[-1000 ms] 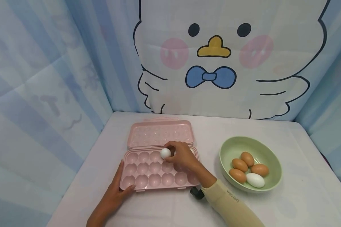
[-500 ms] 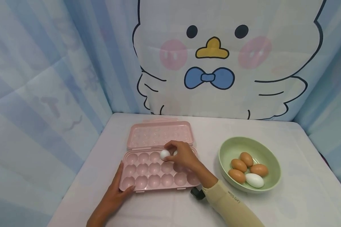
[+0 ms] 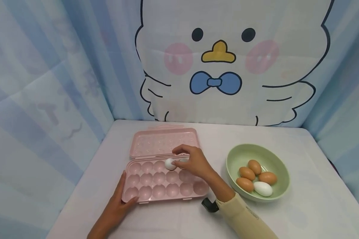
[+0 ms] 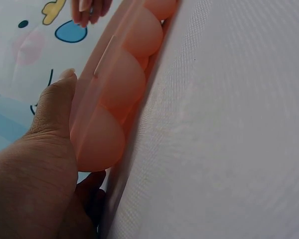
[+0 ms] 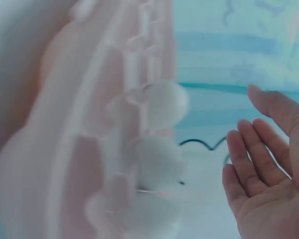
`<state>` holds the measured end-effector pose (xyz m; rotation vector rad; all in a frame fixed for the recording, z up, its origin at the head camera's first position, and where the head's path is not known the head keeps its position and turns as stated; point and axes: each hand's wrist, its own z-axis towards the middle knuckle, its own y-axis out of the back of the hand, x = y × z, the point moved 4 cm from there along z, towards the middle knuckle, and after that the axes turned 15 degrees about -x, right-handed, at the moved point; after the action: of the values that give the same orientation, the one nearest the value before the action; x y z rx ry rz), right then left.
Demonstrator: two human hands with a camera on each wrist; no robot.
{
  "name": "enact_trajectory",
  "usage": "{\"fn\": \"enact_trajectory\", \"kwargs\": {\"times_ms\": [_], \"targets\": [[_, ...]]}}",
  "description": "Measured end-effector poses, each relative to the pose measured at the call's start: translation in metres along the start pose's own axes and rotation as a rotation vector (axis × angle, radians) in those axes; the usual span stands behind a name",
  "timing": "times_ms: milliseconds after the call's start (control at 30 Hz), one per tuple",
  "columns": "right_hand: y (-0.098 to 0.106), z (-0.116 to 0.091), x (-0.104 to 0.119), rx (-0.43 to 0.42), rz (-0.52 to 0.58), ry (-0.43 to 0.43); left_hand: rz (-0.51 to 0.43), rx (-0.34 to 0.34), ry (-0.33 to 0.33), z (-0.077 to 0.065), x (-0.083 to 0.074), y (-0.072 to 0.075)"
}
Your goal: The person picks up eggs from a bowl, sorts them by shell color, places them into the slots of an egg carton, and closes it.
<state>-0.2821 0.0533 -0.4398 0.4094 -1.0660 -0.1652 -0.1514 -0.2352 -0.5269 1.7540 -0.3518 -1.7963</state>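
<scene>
A pink egg carton (image 3: 159, 191) lies with its lid (image 3: 164, 141) folded back behind it. My left hand (image 3: 113, 205) grips the carton's left end, thumb at the front edge; in the left wrist view this hand (image 4: 35, 174) has fingertips lower down by the carton's end. One white egg (image 3: 170, 164) sits in a back-row cup. Beside it, another white egg (image 3: 183, 159) is partly behind my right hand (image 3: 197, 161). That hand hovers over the back row, thumb and fingers spread apart. The right wrist view shows it (image 5: 269, 174) apart from three blurred white eggs (image 5: 168, 104).
A green bowl (image 3: 273, 162) stands to the right of the carton, with several brown eggs (image 3: 267, 178) and one white egg (image 3: 263, 189) inside. A black device (image 3: 210, 205) sits at my right wrist. A white cloth covers the table (image 3: 167, 220); printed curtains (image 3: 215, 109) hang behind.
My right hand has let go of the white egg, its fingers opening and lifting slightly away to the right. The egg stays in its cup. My left hand keeps its grip.
</scene>
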Motion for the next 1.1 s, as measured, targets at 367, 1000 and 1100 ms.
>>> {"fn": "enact_trajectory", "kwargs": {"times_ms": [367, 1000, 1100], "targets": [[0.053, -0.022, 0.021, -0.072, 0.036, -0.008, -0.024, 0.022, -0.015, 0.001, 0.001, -0.002], [0.191, -0.092, -0.033, -0.198, -0.191, -0.187, -0.002, 0.048, -0.016, 0.000, -0.002, -0.001], [0.207, -0.099, -0.036, -0.177, -0.250, -0.204, 0.009, 0.051, -0.011, 0.000, -0.001, -0.003]]}}
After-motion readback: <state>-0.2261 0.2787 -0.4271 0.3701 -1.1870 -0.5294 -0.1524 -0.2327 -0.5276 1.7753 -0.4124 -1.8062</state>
